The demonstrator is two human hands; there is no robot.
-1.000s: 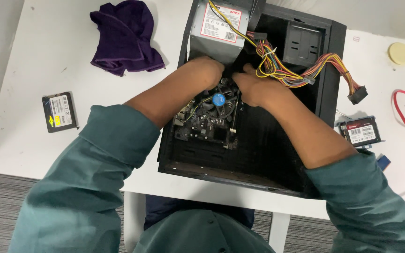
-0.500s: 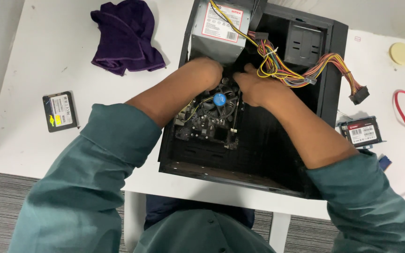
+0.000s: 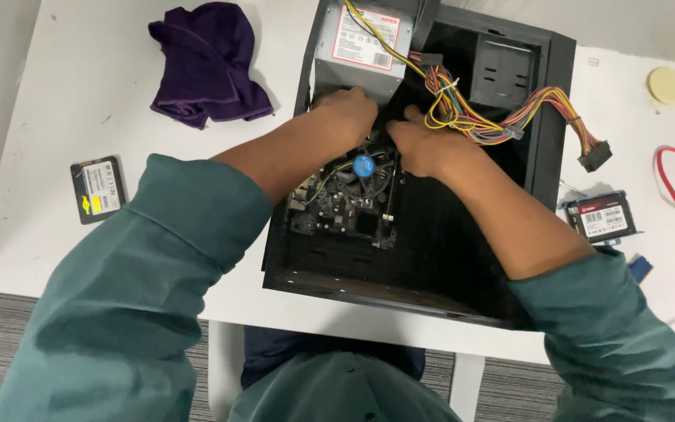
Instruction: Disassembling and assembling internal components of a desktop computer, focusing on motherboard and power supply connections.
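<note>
Hands: left hand (image 3: 349,113), right hand (image 3: 423,144) inside computer case (image 3: 541,117); grip unclear. Risk: snagging wire bundle (image 3: 478,117), straining motherboard (image 3: 345,207).

The gray power supply (image 3: 361,47) and the bunch of colored wires (image 3: 478,117) crowd the top of the black computer case (image 3: 544,117), but its lower right stays open.

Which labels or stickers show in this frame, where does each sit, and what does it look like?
White rectangular label with red edging: on the grey metal power supply box, top of the open black computer case.
Black and yellow label: on the flat black drive, white table, left.
White and red label: on the second flat black drive, right of the case.
</note>
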